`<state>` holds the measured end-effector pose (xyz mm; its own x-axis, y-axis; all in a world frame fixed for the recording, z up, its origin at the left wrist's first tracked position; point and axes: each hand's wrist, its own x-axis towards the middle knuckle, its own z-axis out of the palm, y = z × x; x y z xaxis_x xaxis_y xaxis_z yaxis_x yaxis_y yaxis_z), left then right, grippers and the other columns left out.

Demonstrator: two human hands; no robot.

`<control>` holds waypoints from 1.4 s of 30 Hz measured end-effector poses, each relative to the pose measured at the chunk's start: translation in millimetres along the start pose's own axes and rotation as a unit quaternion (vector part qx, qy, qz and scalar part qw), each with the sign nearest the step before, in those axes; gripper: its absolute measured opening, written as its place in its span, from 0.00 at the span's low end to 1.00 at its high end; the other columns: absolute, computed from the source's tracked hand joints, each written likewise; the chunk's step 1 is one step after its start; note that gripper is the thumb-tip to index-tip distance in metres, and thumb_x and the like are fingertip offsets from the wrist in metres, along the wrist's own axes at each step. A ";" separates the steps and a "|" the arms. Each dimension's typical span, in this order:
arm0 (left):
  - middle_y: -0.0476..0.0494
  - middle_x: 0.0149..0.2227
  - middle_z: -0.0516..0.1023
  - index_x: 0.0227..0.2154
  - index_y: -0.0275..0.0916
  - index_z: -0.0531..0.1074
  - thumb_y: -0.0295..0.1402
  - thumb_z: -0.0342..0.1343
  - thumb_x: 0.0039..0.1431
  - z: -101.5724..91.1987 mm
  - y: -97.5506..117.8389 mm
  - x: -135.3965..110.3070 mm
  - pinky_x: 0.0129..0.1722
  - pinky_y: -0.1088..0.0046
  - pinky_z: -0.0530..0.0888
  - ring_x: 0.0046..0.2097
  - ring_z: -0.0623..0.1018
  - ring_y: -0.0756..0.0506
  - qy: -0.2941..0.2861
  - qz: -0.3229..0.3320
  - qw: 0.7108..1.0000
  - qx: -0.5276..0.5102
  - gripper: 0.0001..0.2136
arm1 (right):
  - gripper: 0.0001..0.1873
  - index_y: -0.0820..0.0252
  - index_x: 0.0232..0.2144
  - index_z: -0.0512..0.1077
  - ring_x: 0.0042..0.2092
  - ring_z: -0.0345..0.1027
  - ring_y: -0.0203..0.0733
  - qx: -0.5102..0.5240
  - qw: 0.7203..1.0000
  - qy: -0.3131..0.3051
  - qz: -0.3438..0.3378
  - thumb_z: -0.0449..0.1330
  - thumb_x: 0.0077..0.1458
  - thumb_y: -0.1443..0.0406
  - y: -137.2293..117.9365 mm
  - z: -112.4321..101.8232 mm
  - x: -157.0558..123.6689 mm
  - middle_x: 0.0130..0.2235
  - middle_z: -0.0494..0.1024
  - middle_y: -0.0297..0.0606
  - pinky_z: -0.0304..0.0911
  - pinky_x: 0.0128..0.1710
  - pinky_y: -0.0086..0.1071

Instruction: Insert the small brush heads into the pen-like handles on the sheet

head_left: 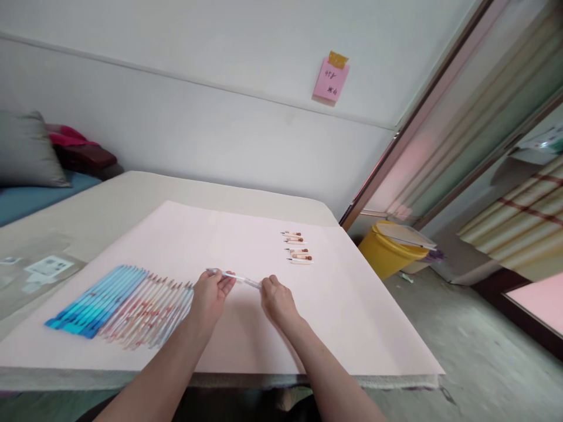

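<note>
"What's at the left end of that pink worktop (360, 316)?"

"Just outside its left edge, a clear packet (46, 268) with a white label. Then, toward the near left corner, a row of blue pens (99, 302) laid side by side, and right up against it a row of pale pens (143, 310), tips toward the far edge."

"Then the hands?"

"The left hand (208, 296) first, at the right end of that row. Its thumb and fingers pinch a slender whitish pen (243, 279) near the left end, with a bit poking out past them."

"And the right hand (278, 299)?"

"Curled over the pen's right end, holding it by the look of things. The knuckles hide the fingertips, so I can't tell how firmly."

"Which way does the pen lie, then?"

"Between the two hands, near the middle of the worktop. Its long axis runs left to right, the right end slightly closer to the near edge. Neither hand is nearer; each has an end."

"Anything farther right?"

"Small brown-topped pieces (302, 258) in a short column toward the far right corner, well apart from the fingers. Past the right edge, a yellow bin (382, 253)."
</note>
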<state>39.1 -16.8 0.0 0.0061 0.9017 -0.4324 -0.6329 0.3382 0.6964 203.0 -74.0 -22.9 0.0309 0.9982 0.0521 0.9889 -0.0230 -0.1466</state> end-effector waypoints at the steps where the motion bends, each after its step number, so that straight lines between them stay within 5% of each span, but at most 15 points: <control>1: 0.45 0.26 0.74 0.26 0.38 0.61 0.21 0.49 0.56 -0.4 0.7 1.1 0.37 0.67 0.76 0.30 0.77 0.49 0.013 0.010 1.000 -0.001 0.07 | 0.08 0.59 0.38 0.65 0.36 0.67 0.38 0.011 1.000 0.007 -0.007 0.46 0.60 0.68 -2.0 -2.9 -2.1 0.40 0.69 0.39 0.55 0.30 0.29; 13: 0.47 0.25 0.74 0.28 0.38 0.62 0.24 0.51 0.54 0.7 0.5 2.8 0.35 0.68 0.75 0.30 0.77 0.49 0.019 0.045 0.999 0.024 0.04 | 0.05 0.59 0.35 0.65 0.33 0.65 0.35 0.113 0.990 0.077 -0.025 0.49 0.60 0.68 -8.3 -11.0 -12.5 0.39 0.68 0.37 0.54 0.30 0.27; 22: 0.41 0.32 0.77 0.30 0.37 0.67 0.30 0.57 0.51 4.6 -14.0 -9.8 0.30 0.76 0.72 0.30 0.75 0.51 -0.010 0.020 0.991 0.132 0.05 | 0.07 0.59 0.32 0.65 0.31 0.63 0.33 0.112 0.989 0.084 -0.039 0.49 0.59 0.71 -12.3 -10.0 -15.9 0.36 0.67 0.36 0.52 0.29 0.27; 37: 0.41 0.35 0.77 0.31 0.38 0.66 0.35 0.58 0.49 7.1 -9.6 -15.7 0.33 0.75 0.71 0.33 0.75 0.50 -0.051 0.027 0.986 0.154 0.09 | 0.09 0.60 0.28 0.68 0.33 0.63 0.35 0.245 0.965 0.093 -0.031 0.51 0.56 0.72 -10.1 -18.2 -13.2 0.32 0.69 0.36 0.56 0.33 0.27; 42: 0.41 0.36 0.77 0.32 0.39 0.66 0.36 0.58 0.49 3.9 -10.8 -12.5 0.34 0.74 0.71 0.35 0.75 0.50 -0.083 0.030 0.983 0.161 0.10 | 0.09 0.59 0.33 0.71 0.32 0.64 0.35 0.262 0.961 0.085 -0.029 0.51 0.56 0.72 -9.5 -15.5 -13.9 0.32 0.71 0.36 0.56 0.33 0.26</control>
<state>48.9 -30.7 0.1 0.1192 0.9453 -0.3035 -0.3583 0.3260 0.8748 195.4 -88.5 -6.9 0.0458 0.9724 0.2289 0.7817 0.1078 -0.6143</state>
